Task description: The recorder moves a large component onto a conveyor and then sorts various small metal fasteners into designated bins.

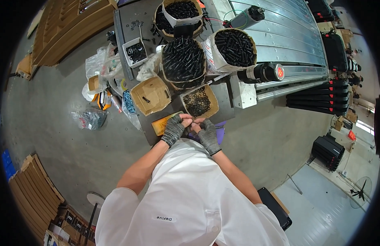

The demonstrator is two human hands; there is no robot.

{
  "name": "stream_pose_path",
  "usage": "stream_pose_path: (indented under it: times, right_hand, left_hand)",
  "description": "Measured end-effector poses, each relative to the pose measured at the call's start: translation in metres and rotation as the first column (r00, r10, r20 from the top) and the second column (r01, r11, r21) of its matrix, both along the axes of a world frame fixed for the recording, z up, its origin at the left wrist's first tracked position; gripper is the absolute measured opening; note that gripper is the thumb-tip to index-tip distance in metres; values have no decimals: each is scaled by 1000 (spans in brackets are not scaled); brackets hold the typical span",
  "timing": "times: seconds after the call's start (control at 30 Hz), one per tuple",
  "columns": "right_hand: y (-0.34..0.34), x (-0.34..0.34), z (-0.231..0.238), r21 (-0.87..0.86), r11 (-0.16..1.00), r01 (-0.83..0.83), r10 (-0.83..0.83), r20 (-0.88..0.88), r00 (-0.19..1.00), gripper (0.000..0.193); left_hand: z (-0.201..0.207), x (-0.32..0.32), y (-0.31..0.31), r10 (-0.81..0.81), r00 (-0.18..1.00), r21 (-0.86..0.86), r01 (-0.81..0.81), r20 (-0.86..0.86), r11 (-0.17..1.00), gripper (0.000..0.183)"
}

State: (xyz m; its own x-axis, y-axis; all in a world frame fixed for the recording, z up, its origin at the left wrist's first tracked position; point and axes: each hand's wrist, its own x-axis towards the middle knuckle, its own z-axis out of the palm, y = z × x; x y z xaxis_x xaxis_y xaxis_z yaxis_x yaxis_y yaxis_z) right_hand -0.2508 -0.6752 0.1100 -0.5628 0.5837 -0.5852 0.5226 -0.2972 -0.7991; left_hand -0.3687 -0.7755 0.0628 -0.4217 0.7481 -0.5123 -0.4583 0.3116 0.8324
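Many rings (197,107) are left; what's done is unclear. Left hand (178,125) and right hand (204,130) pinch; can't tell on what.

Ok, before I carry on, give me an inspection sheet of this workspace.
Surface: dark table, crowded with containers.
Job's things: box of small black rings just beyond the hands; shallow cardboard box holding a few dark pieces; heaped black cylindrical parts behind.
Clutter: yellow-orange packet beside the left hand; plastic bag on the floor.
Hands: left hand and right hand in grey fingerless gloves, fingertips together; anything pinched is too small to tell.
Cables: thin reddish wire at the table's far side.
Surroundings: stacked black cases, fan.
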Motion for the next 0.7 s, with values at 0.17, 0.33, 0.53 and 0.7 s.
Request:
stream_pose_path:
  times: [0.17, 0.33, 0.53, 0.7]
  right_hand:
    - [-3, 4, -13, 411, 902, -130, 106, 81, 991, 15]
    - [2, -4, -2, 299, 947, -120, 123, 9, 992, 15]
    - [61, -27, -38, 699, 603, -384, 304, 244, 921, 16]
    - [68, -56, -74, 546, 353, -760, 386, 655, 650, 27]
  left_hand:
    - [9, -1, 1, -18, 991, -26, 21, 130, 999, 27]
    - [-8, -4, -8, 46, 950, -28, -39, 309, 999, 28]
    - [-7, -25, -39, 160, 858, -101, -126, 488, 987, 27]
    - [3, -28, -49, 132, 912, -131, -87, 388, 988, 26]
